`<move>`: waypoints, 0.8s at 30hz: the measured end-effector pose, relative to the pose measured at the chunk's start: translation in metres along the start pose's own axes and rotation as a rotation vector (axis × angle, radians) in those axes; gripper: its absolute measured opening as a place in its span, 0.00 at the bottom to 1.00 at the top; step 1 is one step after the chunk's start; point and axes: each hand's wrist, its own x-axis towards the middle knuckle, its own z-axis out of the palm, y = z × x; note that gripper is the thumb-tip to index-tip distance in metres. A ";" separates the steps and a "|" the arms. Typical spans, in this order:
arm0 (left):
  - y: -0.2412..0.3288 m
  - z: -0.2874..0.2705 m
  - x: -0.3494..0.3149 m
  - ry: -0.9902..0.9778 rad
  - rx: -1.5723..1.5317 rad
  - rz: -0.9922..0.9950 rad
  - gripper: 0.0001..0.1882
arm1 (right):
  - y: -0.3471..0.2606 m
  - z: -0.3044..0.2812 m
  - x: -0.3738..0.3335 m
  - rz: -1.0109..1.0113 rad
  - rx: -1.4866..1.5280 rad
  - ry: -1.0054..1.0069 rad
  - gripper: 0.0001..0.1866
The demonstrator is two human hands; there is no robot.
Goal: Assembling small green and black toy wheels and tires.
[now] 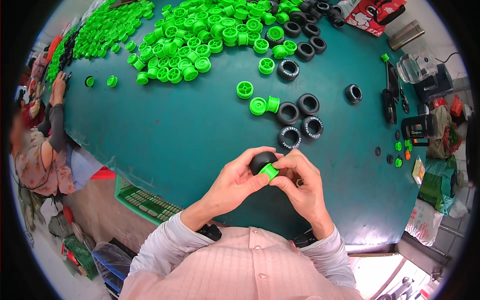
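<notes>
Close to my body, above the near edge of the table, both hands hold a small black toy tire [262,161] and a bright green plastic wheel rim [269,172]. The rim sits partly inside the tire and sticks out toward me. My left hand [235,176] is wrapped round the tire, its thumb against the rim. The thumb and fingers of my right hand [301,182] pinch the rim from the right. Just beyond my hands lie several loose tires [290,137], some with white lettering, beside a few green rims [258,106].
A big heap of green rims [200,37] covers the far side of the teal table [165,130], with more black tires [305,50] to its right. Tools [390,105] and a steel flask [406,35] stand at the right. A co-worker [42,155] sits at the left, near a green crate [145,202].
</notes>
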 end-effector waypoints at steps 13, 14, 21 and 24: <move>-0.015 0.003 -0.009 0.118 0.036 0.045 0.21 | -0.009 0.024 -0.009 0.186 0.151 0.176 0.24; -0.016 0.005 -0.009 0.128 0.036 0.061 0.20 | -0.008 0.025 -0.010 0.173 0.098 0.193 0.25; -0.013 0.015 -0.008 0.066 0.008 0.057 0.29 | -0.008 0.017 -0.013 0.210 0.175 0.191 0.24; -0.009 0.012 -0.004 0.096 0.003 0.009 0.29 | -0.003 0.017 -0.014 0.167 0.133 0.162 0.24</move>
